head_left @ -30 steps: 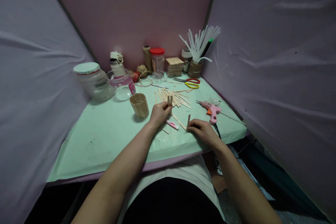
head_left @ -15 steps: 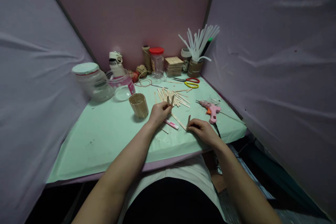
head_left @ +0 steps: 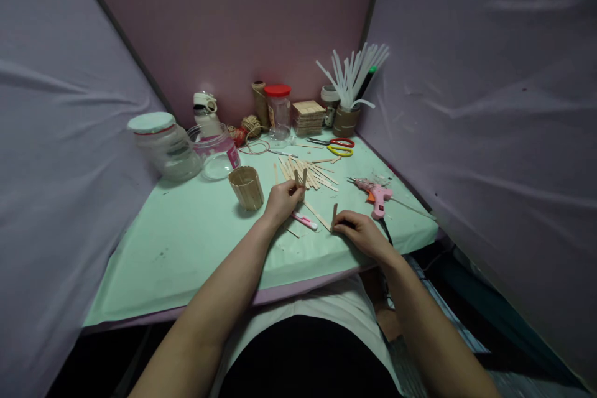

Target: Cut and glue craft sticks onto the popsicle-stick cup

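Observation:
My left hand (head_left: 285, 199) is closed around upright wooden craft sticks (head_left: 305, 176), two tips of which rise above the fingers. My right hand (head_left: 357, 227) pinches a short upright craft stick (head_left: 334, 214). Its lower end meets the near end of a flat craft stick (head_left: 317, 215) that runs between both hands; whether they are joined I cannot tell. A pink and white cutter (head_left: 305, 221) lies beside my left hand, partly hidden by it. Behind the hands spreads a pile of craft sticks (head_left: 311, 174). A cup made of sticks (head_left: 247, 189) stands left of my left hand.
A pink glue gun (head_left: 379, 196) lies to the right, its cord dropping over the table edge. Scissors (head_left: 342, 148), a red-lidded jar (head_left: 278, 113), stacked wooden squares (head_left: 308, 118) and a holder of glue sticks (head_left: 346, 121) line the back. Large clear jars (head_left: 170, 152) stand left.
Almost nothing differs. Both hands keep their hold, and the upright sticks show only a very slight shift to the left.

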`<action>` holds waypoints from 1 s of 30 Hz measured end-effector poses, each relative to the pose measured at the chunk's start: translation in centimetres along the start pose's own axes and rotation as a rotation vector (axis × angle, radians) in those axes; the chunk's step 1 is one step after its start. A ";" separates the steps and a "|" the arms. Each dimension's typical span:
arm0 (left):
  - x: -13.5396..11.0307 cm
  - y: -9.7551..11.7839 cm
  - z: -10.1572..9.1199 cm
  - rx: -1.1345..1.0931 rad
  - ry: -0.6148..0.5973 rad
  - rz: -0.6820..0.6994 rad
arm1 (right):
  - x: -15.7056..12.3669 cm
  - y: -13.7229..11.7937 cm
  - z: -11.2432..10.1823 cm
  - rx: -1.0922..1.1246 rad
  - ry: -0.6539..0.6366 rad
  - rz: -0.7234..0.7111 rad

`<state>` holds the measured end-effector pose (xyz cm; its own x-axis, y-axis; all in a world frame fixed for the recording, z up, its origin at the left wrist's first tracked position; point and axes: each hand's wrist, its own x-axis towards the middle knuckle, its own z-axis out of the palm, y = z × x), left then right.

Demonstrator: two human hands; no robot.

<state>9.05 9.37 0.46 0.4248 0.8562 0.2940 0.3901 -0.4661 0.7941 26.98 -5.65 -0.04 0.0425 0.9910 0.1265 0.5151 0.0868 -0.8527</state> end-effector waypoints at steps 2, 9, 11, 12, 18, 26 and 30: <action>0.0 0.0 0.0 0.004 -0.003 -0.005 | 0.0 0.1 0.0 0.001 0.000 -0.001; 0.1 0.0 -0.1 0.007 -0.002 -0.019 | 0.0 0.1 0.0 0.002 0.003 -0.013; 0.1 0.1 -0.1 0.003 0.002 -0.022 | 0.0 0.1 0.0 0.002 0.003 -0.014; 0.1 0.1 -0.1 0.000 0.008 -0.025 | 0.0 0.1 0.0 0.001 0.002 -0.014; 0.2 0.0 -0.1 -0.055 0.067 -0.067 | 0.0 0.1 0.0 -0.006 -0.010 -0.016; 0.0 0.5 -0.4 -0.187 0.080 -0.213 | 1.6 0.1 -0.9 -0.189 0.016 0.130; -0.1 0.6 -0.3 -0.319 -0.071 -0.340 | 3.2 0.0 -1.4 -0.303 -0.116 0.169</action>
<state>8.97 9.06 1.11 0.3757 0.9259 -0.0400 0.2516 -0.0604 0.9660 28.30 -2.65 1.11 0.0607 0.9952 -0.0767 0.7398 -0.0964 -0.6658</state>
